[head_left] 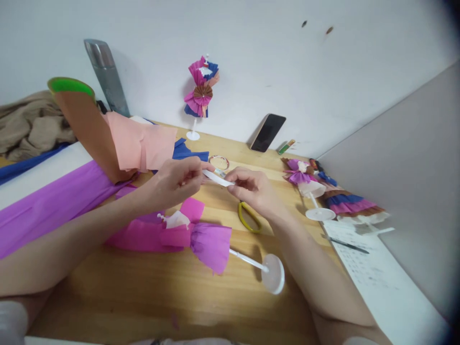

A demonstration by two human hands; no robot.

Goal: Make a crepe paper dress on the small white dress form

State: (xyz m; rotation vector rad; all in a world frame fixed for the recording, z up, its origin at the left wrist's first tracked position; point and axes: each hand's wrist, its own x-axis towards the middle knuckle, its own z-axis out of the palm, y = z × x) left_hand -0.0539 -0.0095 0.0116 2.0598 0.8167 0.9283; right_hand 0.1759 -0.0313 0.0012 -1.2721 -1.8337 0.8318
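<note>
Above the middle of the table, a narrow white strip [217, 178] stretches between my two hands. My left hand [181, 178] has its fingers curled, pinching the strip's left end. The other end sits between the thumb and fingers of my right hand [251, 188]. Whether the strip is paper or tape I cannot tell. Below them lies a small dress stand [251, 261] on its side, wearing a purple crepe paper skirt [212, 244] and a magenta top [176, 235]. A yellow scissors handle [247, 218] shows under my right hand; its blades are mostly hidden.
Crepe paper rolls in purple [57, 201], brown [89, 129] and peach [143, 143] fill the left side. A bottle [109, 76], a dressed stand [201, 96] and a phone [269, 132] are along the wall. More dressed stands [304, 175], a pen [348, 246] and written paper [388, 282] lie right.
</note>
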